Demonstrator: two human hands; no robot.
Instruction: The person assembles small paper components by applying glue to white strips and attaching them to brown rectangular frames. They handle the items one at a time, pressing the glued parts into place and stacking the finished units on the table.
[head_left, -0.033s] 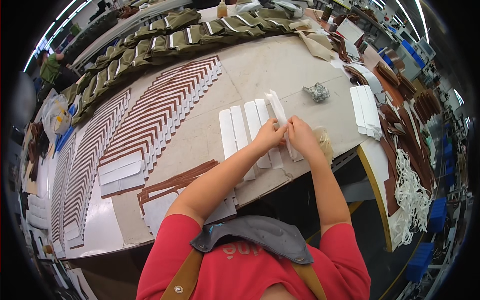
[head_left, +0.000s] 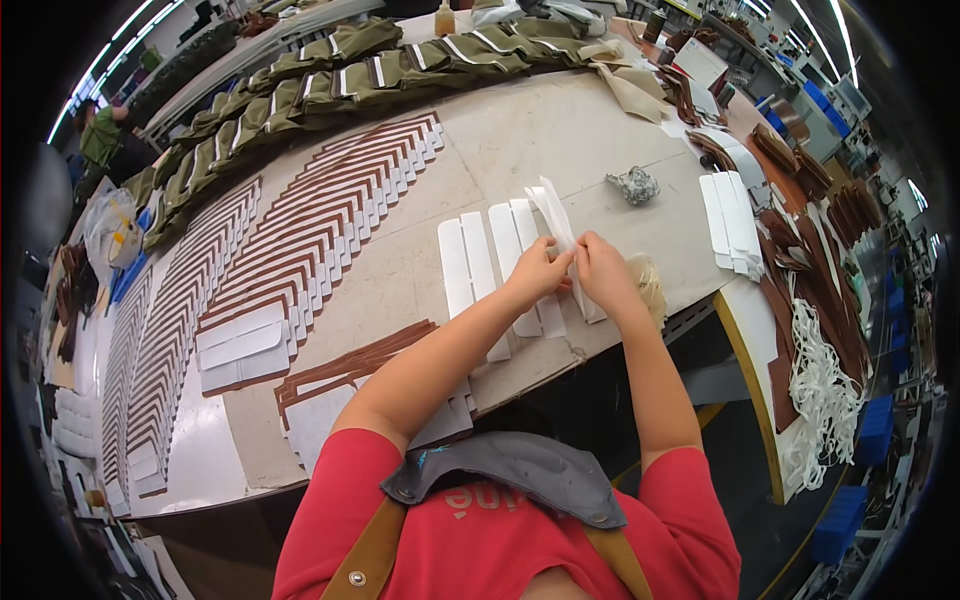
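Observation:
A thin white folded piece [head_left: 554,212], paper or fabric, stands tilted on edge above the table, its upper end slightly parted into layers. My left hand [head_left: 540,270] pinches its left side near the middle. Close beside it, my right hand [head_left: 603,272] grips the same piece from the right, and the two hands nearly touch. Just left lie two flat white pieces, each with a lengthwise slit: one white slit piece [head_left: 512,228] partly under my left hand, another white slit piece [head_left: 465,262] farther left, partly behind my forearm.
Overlapping brown-and-white panels [head_left: 330,220] fill the table's left side; another brown-edged stack [head_left: 330,385] lies by my left arm. A crumpled grey ball [head_left: 633,186] and a pale roll [head_left: 648,287] lie right. Olive fabric [head_left: 400,75] lines the back. White pieces [head_left: 730,222] sit far right.
The upper end of the white folded piece has shifted slightly, and its layers stand a little differently. Both hands stay nearly in place.

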